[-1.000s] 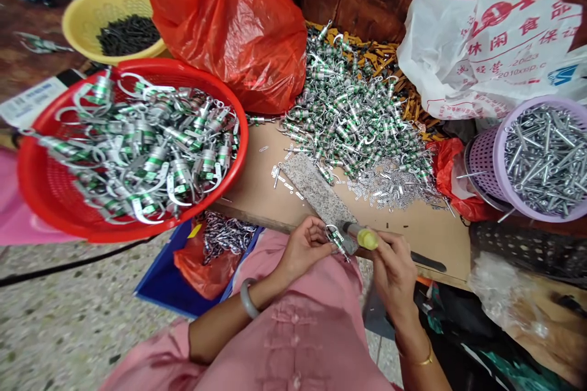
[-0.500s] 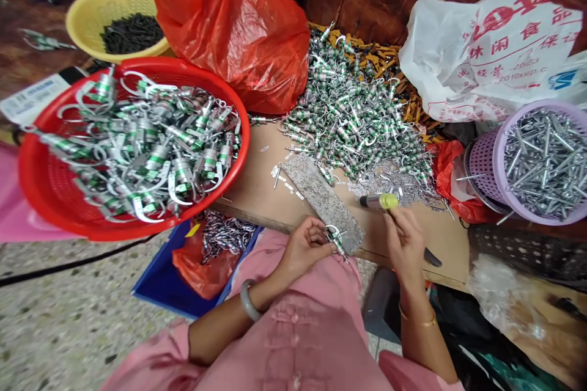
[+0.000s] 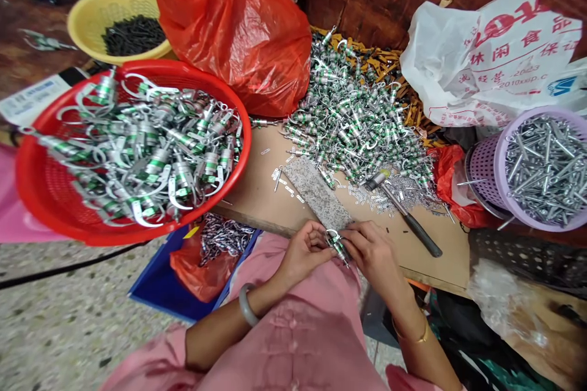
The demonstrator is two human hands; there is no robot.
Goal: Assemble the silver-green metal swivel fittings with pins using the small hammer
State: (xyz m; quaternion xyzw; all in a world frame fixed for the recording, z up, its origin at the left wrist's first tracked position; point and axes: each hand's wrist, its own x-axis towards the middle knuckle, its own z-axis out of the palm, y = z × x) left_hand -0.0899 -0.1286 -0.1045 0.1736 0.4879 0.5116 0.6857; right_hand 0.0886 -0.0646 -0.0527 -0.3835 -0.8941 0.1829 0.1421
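Observation:
My left hand (image 3: 303, 252) and my right hand (image 3: 372, 258) meet at a small metal clip with green bands (image 3: 338, 247), held between their fingers just off the edge of a speckled granite slab (image 3: 316, 195). A small hammer with a yellow-tipped metal head and black handle (image 3: 403, 214) lies on the tan board (image 3: 261, 177), beyond my right hand. Ahead of the slab spreads a heap of similar green-banded clips (image 3: 353, 116), with tiny silver pieces (image 3: 394, 195) scattered at its front edge.
A red basket (image 3: 183, 70) full of clips stands to the left, a yellow basket (image 3: 114, 6) of dark parts behind it. A purple basket (image 3: 499, 159) holds steel pins at right. Red (image 3: 238, 30) and white (image 3: 486, 61) plastic bags crowd the board's back. A blue tray (image 3: 156, 293) sits below.
My right hand has laid the hammer down on the board and moved left to the clip. My left hand has stayed on the clip.

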